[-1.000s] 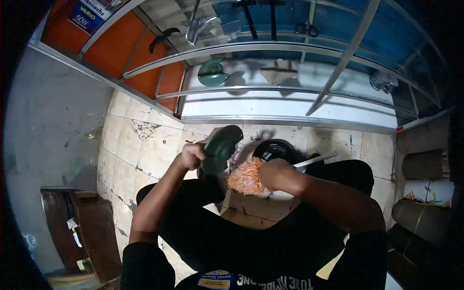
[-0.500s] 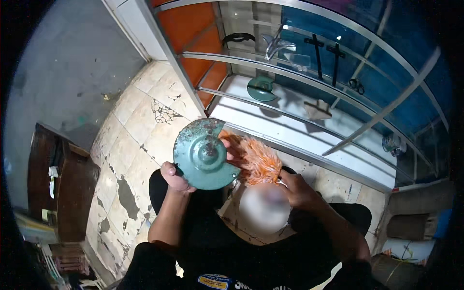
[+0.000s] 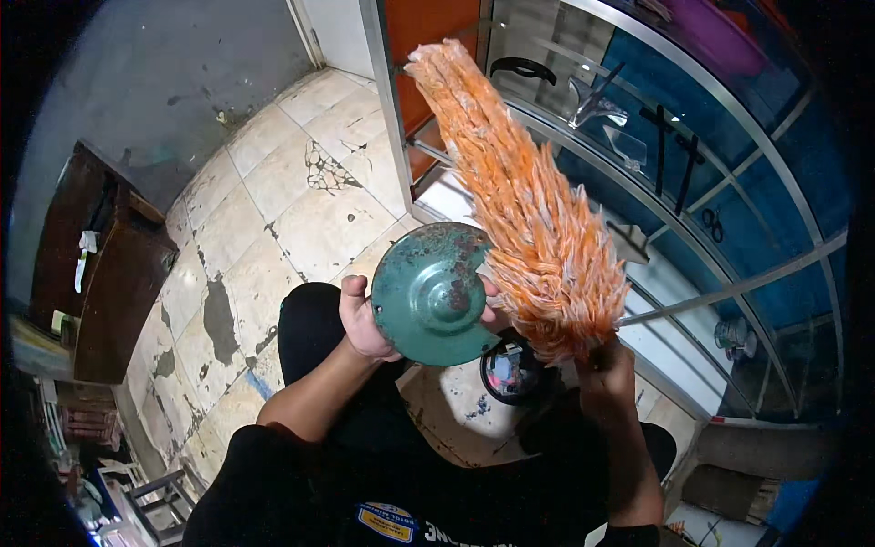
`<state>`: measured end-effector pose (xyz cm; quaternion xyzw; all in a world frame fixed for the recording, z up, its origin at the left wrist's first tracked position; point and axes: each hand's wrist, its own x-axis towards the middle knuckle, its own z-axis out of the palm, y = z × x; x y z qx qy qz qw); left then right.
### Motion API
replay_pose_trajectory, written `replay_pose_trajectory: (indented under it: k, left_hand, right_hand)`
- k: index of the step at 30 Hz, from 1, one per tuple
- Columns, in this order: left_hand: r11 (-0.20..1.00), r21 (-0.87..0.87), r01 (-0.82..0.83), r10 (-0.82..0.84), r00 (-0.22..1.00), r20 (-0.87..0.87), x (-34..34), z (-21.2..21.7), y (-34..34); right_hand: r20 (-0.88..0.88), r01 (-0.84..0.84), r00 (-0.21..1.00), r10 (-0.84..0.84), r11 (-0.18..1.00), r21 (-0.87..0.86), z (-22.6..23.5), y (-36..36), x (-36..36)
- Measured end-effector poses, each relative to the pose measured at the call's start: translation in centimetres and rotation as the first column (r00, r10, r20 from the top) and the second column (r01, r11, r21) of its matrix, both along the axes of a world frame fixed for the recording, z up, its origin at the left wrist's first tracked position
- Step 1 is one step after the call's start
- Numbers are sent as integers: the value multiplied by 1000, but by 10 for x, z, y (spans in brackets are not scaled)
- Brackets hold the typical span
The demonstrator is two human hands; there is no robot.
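My left hand (image 3: 363, 319) holds a round green metal plate (image 3: 427, 290) by its edge. The plate has a raised boss at its centre, a notch cut from its right side, and rusty, chipped patches. To its right, my right hand (image 3: 606, 376) is closed round the lower end of an orange and white fluffy duster (image 3: 533, 219), whose handle is mostly hidden. The bristles stretch up and away to the far left and overlap the plate's right edge. Below the plate, between my legs, stands a round black-rimmed container (image 3: 512, 372) with pink and blue bits.
A glass display cabinet with a metal frame (image 3: 766, 118) rises ahead on the right. It holds black cross-shaped pieces (image 3: 688, 173), a silver figurine (image 3: 597, 108) and a white lower shelf (image 3: 679, 342). Cracked floor tiles (image 3: 273, 191) and a dark wooden cabinet (image 3: 128, 283) lie on the left.
The duster has swung up from low beside the plate and now reaches in front of the display cabinet. The view has shifted. My left hand still holds the plate.
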<state>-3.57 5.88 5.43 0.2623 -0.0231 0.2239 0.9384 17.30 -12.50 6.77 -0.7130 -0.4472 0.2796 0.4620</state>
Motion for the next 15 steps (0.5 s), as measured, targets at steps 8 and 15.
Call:
replay_pose_trajectory:
  k: [8, 15]
  left_hand:
    - [997, -54, 53, -40, 974, 222, 24, -2, -11]
    - [987, -36, 154, -154, 988, 11, 45, 1, -19]
  right_hand:
    - [207, 50, 977, -60, 997, 55, 9, -10, 9]
    - [455, 44, 886, -90, 993, 112, 10, -13, 27]
